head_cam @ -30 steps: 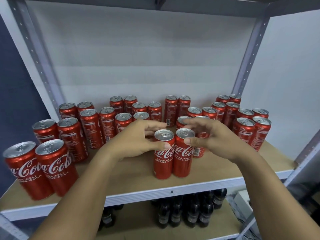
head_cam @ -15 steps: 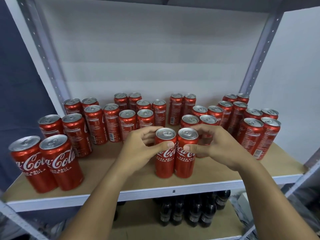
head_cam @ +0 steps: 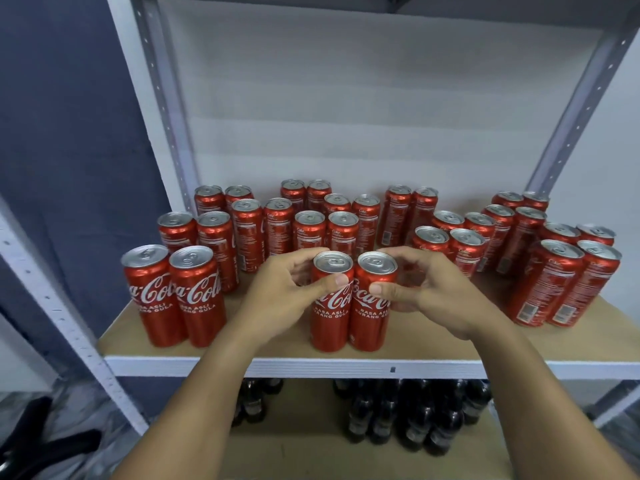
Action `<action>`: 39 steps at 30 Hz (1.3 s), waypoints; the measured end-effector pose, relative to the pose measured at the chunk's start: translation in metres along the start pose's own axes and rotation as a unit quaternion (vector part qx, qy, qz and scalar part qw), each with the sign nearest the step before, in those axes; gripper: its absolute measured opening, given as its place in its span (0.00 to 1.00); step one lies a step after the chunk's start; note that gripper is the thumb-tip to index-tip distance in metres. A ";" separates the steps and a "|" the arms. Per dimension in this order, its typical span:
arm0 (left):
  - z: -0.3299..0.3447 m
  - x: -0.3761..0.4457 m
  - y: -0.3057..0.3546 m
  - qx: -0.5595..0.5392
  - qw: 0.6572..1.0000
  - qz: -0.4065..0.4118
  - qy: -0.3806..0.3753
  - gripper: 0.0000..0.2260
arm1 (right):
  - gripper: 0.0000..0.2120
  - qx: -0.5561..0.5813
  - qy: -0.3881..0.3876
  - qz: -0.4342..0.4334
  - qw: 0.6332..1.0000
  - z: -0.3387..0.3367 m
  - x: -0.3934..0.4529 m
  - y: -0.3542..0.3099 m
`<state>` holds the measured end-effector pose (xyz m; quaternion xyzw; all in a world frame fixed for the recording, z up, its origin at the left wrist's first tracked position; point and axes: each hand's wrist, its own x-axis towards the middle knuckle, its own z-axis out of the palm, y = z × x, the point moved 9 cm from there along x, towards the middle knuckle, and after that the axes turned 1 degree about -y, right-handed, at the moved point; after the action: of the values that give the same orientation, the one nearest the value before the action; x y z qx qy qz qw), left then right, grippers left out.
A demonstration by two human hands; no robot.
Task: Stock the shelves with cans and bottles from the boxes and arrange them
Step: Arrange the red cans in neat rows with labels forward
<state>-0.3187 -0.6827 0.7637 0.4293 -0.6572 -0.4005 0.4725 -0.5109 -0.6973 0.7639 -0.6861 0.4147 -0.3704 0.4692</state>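
While my left hand (head_cam: 284, 292) pinches one can (head_cam: 330, 306) and my right hand (head_cam: 426, 289) its twin (head_cam: 372, 306), both stand touching between them (logos forward, matching the pair (head_cam: 175, 292) leftward).

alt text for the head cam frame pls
Left hand and right hand each grip one of two touching upright red cola cans at the front of a wooden shelf; more cans stand paired behind, dark bottles below.

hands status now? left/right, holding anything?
Left hand: grips the left can of the front centre pair.
Right hand: grips the right can of that pair.
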 end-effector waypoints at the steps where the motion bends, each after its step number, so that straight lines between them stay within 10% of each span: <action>1: -0.007 -0.003 -0.001 0.003 1.000 -0.001 0.000 0.17 | 0.21 0.004 -0.005 0.000 1.000 0.008 0.003 -0.002; 30: -0.065 -0.021 -0.024 -0.024 0.999 -0.042 0.021 0.15 | 0.21 0.006 -0.007 0.002 1.000 0.075 0.021 -0.027; 39: -0.069 -0.025 -0.026 -0.020 0.998 -0.046 0.034 0.34 | 0.21 0.001 0.017 0.016 1.000 0.078 0.019 -0.027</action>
<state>-0.2430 -0.6755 0.7482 0.4630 -0.6124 -0.4196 0.4843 -0.4279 -0.6824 0.7693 -0.6723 0.4339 -0.3748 0.4683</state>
